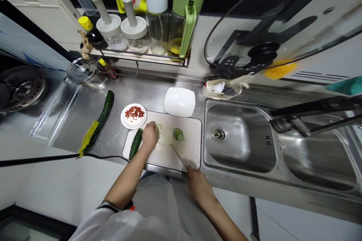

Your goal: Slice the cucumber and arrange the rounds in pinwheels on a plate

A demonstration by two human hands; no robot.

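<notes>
A white cutting board lies on the steel counter beside the sink. My left hand is closed over a cucumber on the board's left part, with a cut piece at its fingertips. My right hand grips the handle of a knife whose blade slants across the board's near edge. A small pile of cucumber slices sits in the middle of the board.
A whole cucumber with a yellow label lies left of the board. A small plate of red berries and a white square dish stand behind it. The sink is right; a bottle rack and lidded pot are behind.
</notes>
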